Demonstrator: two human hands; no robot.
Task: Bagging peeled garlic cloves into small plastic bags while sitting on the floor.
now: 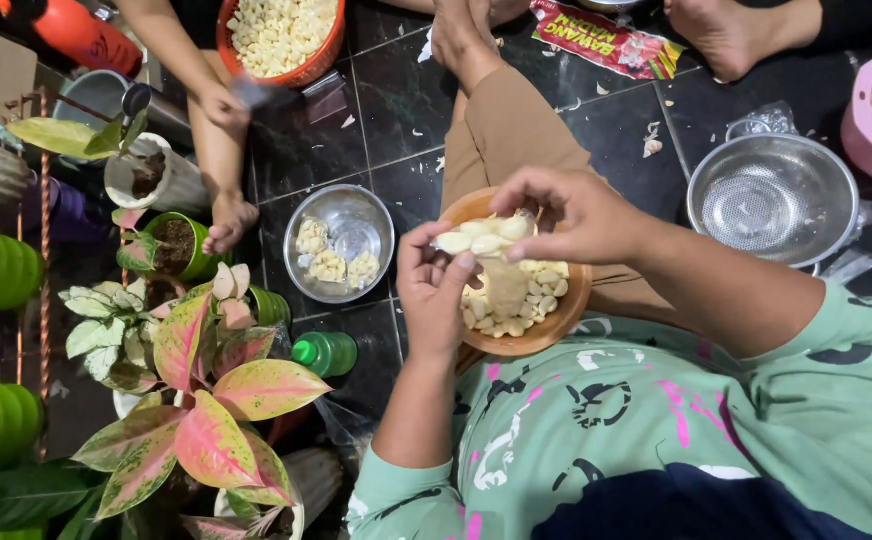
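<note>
Both hands' grip — left hand (434, 290), right hand (566, 215) — clamped on garlic cloves (481, 238) above orange bowl (568, 312).

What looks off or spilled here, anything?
Pale peel scraps lie scattered over the dark tiled floor between the bowls, and a torn printed wrapper lies loose near the top edge. Otherwise nothing: the orange bowl of garlic cloves sits level under the left hand and right hand.

Single head view, straight down, close above lap
</note>
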